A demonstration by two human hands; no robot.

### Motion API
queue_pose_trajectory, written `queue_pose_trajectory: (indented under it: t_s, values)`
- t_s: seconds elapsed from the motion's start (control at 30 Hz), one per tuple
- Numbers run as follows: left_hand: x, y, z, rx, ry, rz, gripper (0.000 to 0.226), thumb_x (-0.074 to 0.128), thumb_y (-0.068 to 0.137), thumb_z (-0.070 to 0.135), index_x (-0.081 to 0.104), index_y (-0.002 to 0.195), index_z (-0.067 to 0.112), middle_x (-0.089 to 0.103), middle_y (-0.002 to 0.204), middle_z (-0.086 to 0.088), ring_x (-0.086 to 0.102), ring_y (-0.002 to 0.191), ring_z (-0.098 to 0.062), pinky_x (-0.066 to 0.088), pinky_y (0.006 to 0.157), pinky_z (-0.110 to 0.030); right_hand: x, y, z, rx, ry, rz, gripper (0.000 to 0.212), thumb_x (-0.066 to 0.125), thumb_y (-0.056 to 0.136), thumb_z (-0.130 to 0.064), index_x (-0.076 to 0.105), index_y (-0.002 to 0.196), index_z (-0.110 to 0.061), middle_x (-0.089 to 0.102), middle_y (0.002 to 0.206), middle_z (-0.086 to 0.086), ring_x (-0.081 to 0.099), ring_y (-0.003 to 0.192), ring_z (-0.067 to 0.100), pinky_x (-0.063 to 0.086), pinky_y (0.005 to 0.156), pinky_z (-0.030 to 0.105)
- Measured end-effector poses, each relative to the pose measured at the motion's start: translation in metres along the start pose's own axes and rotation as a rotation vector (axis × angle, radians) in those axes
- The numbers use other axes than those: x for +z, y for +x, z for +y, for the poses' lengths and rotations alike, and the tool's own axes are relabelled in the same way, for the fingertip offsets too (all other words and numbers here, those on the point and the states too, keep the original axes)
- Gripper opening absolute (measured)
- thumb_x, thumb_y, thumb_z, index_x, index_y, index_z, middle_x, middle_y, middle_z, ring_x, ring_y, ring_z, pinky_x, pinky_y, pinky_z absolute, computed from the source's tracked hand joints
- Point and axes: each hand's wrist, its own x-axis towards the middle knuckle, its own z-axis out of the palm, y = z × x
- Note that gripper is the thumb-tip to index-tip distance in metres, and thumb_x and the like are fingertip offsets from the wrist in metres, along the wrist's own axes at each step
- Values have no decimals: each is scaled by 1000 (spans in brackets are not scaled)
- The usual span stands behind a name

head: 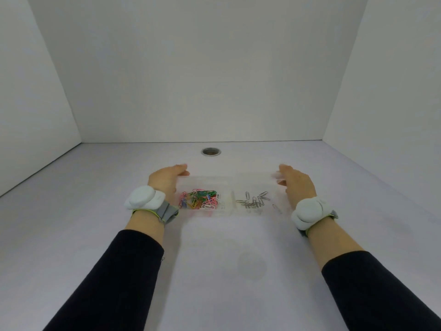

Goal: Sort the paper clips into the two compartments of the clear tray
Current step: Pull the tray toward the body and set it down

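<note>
Two hands flank the clear tray (229, 180) just below the middle of the frame, and neither grip has closed on anything that we can make out. The left hand (167, 179) sits at the tray's left end with its fingers extended and loosely curved along the wall; the right hand (297, 185) mirrors it at the right end, fingers spread and a little blurred. Whether the fingertips are pressing on the plastic or only hovering beside it we cannot tell, since the tray is nearly invisible against the pale surface (214, 271).

Inside, the coloured paper clips (199, 199) lie heaped in the left compartment, and the silver paper clips (254, 200) are scattered in the right one. One lone silver clip (276, 208) sits farther right, near the right wrist; whether it is inside the tray wall or out on the surface we cannot say.

To our eye the sorting looks nearly or fully done, so the risks are in how the tray is handled. If we lift or slide it with an uneven squeeze, the light plastic could tip or flex, and clips could hop over the low divider and mix again. A quick jolt could spill them onto the surface, where the silver ones would be hard to spot. The bulky white wrist bands (143, 198) could also brush the tray's near corners and nudge it.
</note>
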Motion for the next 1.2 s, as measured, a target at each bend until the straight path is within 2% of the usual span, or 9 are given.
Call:
queue_pose_trajectory:
  t_s: [0.03,0.1,0.2,0.3,0.4,0.53,0.7,0.87,1.2]
  values:
    - [-4,-1,-1,16,22,-78,7,64,82,19,65,76,23,65,79,9,52,77,-8,43,67,-23,-3,0,0,-27,-8,-23,26,48,83,-29,69,74,-16,67,96,10,60,95,30,41,70,30]
    - [-13,-2,-2,78,85,-256,19,65,80,6,70,80,24,67,86,7,58,91,-16,48,84,-30,-7,-4,-2,-66,-50,-57,23,50,78,-16,70,68,-23,68,92,3,60,90,19,41,67,23]
    - [-17,-5,-6,147,191,-375,27,66,76,-4,72,77,23,74,80,6,60,96,-22,55,75,-17,-7,-9,-2,-94,-177,-93,34,48,78,-8,67,64,-33,66,95,-6,56,90,11,40,70,19]
    - [-5,-8,-8,205,426,-343,34,68,74,0,69,75,34,66,106,0,57,102,-16,44,87,-18,-4,-11,-4,-144,-376,-168,33,46,80,-6,68,85,-29,61,115,-4,54,102,14,38,85,22]
    - [7,-16,-10,273,594,-326,29,62,79,12,66,83,40,60,116,3,58,94,-12,45,79,-12,4,-13,-7,-228,-577,-246,42,41,83,-5,62,111,-29,54,132,-5,48,122,16,35,99,24]
    - [21,-23,-13,425,1060,-232,38,47,84,32,55,120,41,50,138,12,45,127,-15,25,114,-36,24,-19,-13,-312,-770,-312,40,35,92,-20,49,129,-27,45,144,-3,39,132,20,31,109,33]
    - [38,-25,-25,475,1399,-234,52,21,93,37,20,145,31,21,156,8,16,144,-17,5,117,-47,34,-21,-9,-339,-1019,-426,48,19,96,-38,23,143,-30,22,155,-6,16,143,17,12,117,39]
    - [39,-22,-29,473,1450,-255,56,14,92,40,7,147,30,10,158,11,7,146,-15,3,118,-45,36,-22,-8,-325,-1072,-447,50,16,95,-37,15,144,-30,15,157,-6,10,144,17,6,118,40]
    - [38,-25,-28,495,1478,-247,56,12,93,41,6,147,29,7,158,10,5,146,-14,2,119,-43,37,-19,-3,-335,-1078,-449,51,14,94,-38,11,145,-30,13,157,-6,8,145,17,5,118,40]
